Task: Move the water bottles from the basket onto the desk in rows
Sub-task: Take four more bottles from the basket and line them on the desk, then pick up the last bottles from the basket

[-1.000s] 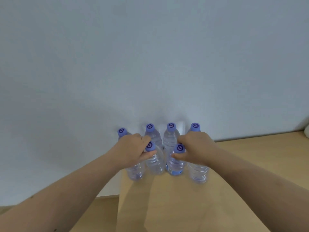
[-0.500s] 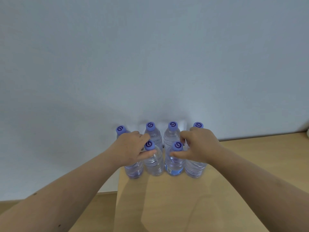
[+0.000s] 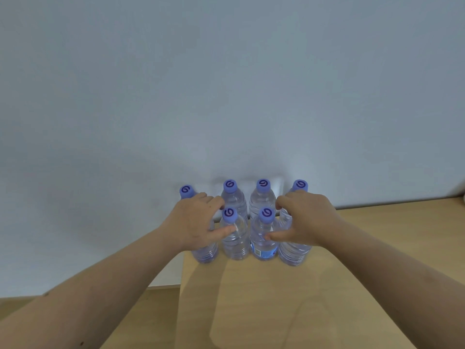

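I am squaring the rows: my left hand (image 3: pixel 195 224) grasps one bottle (image 3: pixel 205 249), my right hand (image 3: pixel 305 221) another bottle (image 3: pixel 293 251). Next I should release both gently on the counter (image 3: pixel 276 298).

From my seat I see two bare forearms with no sleeves, no watch, no bands. The left hand (image 3: pixel 195 222) and the right hand (image 3: pixel 308 220) wear no gloves and no rings that I can make out. The left forearm (image 3: pixel 83 298) carries two small dark moles near the lower edge of the view.
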The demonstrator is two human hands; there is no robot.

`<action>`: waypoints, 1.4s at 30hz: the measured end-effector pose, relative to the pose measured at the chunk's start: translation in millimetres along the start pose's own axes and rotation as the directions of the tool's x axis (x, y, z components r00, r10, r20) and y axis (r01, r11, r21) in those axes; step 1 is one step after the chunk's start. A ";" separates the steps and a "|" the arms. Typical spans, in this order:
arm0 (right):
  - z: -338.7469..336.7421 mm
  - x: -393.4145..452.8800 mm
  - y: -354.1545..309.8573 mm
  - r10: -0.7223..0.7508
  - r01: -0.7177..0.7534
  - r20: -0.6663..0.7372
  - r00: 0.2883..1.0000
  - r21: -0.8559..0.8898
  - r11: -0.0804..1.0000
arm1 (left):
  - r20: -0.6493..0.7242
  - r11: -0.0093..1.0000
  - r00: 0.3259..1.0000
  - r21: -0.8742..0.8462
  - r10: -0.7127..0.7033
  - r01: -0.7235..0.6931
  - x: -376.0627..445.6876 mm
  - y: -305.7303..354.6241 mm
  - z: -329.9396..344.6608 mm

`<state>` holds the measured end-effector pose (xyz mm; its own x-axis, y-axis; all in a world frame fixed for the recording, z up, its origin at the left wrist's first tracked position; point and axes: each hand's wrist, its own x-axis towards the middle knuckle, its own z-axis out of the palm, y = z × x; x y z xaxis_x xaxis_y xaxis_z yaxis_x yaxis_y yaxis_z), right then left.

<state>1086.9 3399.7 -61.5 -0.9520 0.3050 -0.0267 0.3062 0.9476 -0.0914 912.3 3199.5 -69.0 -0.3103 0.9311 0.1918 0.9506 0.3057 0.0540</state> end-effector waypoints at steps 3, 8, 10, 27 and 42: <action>4.6 -1.3 -1.7 0.032 -0.032 0.000 0.999 -0.014 0.999 | 0.055 0.993 0.995 -0.072 -0.086 0.090 -8.0 -4.9 -2.1; 3.6 -5.2 -9.8 0.055 -0.058 -0.049 0.997 -0.053 0.997 | 0.008 0.937 0.976 -0.279 -0.217 0.210 -18.6 -8.5 -2.4; -0.7 -5.9 -13.3 0.037 -0.044 -0.107 0.994 -0.069 0.997 | -0.026 0.943 0.980 -0.280 -0.195 0.180 -23.7 -8.4 -4.8; -14.4 37.2 -236.1 -0.504 0.512 -0.158 0.849 0.011 0.859 | 0.020 0.910 0.929 0.210 -0.369 0.357 -201.4 -86.5 -83.8; 4.1 40.9 -618.2 -0.851 0.856 -0.112 0.514 0.002 0.517 | -0.052 0.596 0.641 0.316 -0.766 0.738 -543.0 -203.6 -174.8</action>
<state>858.7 2826.0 -10.2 -0.7493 -0.6386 0.1753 -0.6567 0.7508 -0.0718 888.7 2596.8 -12.8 -0.9264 0.3527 0.1321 0.3354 0.9322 -0.1363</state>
